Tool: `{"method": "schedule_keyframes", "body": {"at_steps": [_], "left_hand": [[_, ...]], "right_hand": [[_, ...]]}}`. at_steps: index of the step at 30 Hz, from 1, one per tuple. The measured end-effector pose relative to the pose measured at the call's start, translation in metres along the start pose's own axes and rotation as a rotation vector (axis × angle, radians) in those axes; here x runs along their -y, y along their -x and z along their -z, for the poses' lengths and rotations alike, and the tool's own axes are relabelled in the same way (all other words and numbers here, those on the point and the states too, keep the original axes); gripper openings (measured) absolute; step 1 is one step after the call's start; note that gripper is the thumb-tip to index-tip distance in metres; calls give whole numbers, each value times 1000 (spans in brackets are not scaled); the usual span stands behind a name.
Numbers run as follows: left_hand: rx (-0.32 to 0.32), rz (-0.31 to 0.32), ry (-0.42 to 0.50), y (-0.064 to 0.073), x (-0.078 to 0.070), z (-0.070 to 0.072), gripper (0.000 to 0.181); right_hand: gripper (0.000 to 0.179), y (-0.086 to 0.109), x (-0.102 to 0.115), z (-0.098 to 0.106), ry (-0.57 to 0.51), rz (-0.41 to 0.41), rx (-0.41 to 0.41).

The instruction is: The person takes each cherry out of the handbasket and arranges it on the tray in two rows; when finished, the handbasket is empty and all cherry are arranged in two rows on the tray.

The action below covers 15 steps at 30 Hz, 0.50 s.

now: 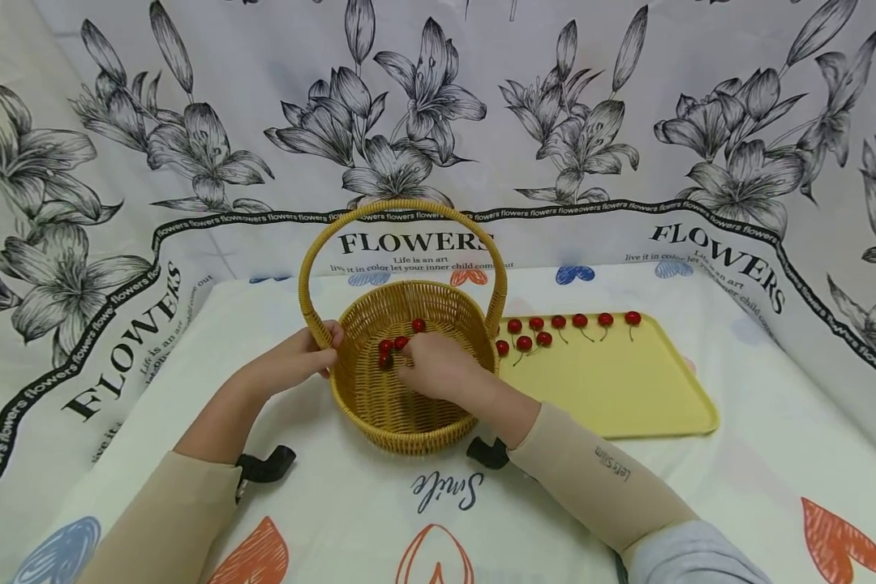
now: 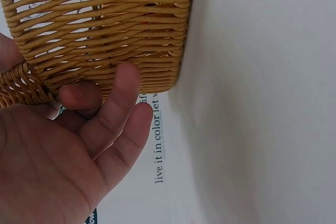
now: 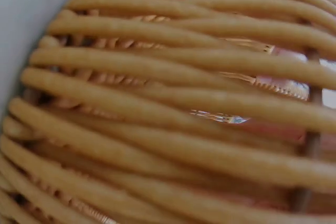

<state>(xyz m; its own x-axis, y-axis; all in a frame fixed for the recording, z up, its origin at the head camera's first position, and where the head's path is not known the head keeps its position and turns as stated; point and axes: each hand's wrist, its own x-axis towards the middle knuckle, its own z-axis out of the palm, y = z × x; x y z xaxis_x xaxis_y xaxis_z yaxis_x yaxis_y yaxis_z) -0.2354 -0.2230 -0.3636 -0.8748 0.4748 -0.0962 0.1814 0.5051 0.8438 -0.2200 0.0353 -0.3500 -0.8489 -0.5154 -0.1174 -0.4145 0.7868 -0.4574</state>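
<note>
A woven wicker basket (image 1: 416,442) with a tall arched handle stands on the cloth. My left hand (image 1: 302,357) grips the foot of the handle at the basket's left rim; in the left wrist view, its fingers (image 2: 126,85) lie against the outside of the weave. Inside the basket is my right hand (image 1: 438,369), back upward, beside several red cherries (image 1: 385,346). One cherry (image 1: 401,343) is right at its fingers, most of which are hidden. The basket's side (image 3: 173,98) fills the right wrist view, so that hand does not show clearly there.
A yellow tray (image 1: 613,397) lies to the right of the basket, partly behind the right forearm. Several stemmed cherries (image 1: 580,321) are spread along its far side. Behind rises a white curtain (image 1: 482,162) with printed flowers.
</note>
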Motion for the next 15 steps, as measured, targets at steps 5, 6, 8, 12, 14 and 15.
{"method": "schedule_keyframes", "body": {"at_steps": [5,6,8,12,14,15], "left_hand": [[-12,-24,3,-3,1,-3,15],[-17,-28,5,-4,0,-4,15],[-27,-34,6,-5,0,-4,14],[-19,-28,9,-4,0,-4,13],[-18,-19,10,-3,0,-3,14],[-19,-16,10,-2,1,-3,14]], "right_hand": [[38,-2,2,-1,58,84,43],[46,-4,2,-1,82,123,68],[55,-7,4,-2,136,183,124],[53,-11,3,-9,192,206,232],[48,-11,2,-12,215,208,243],[46,-11,1,-14,224,217,236]]}}
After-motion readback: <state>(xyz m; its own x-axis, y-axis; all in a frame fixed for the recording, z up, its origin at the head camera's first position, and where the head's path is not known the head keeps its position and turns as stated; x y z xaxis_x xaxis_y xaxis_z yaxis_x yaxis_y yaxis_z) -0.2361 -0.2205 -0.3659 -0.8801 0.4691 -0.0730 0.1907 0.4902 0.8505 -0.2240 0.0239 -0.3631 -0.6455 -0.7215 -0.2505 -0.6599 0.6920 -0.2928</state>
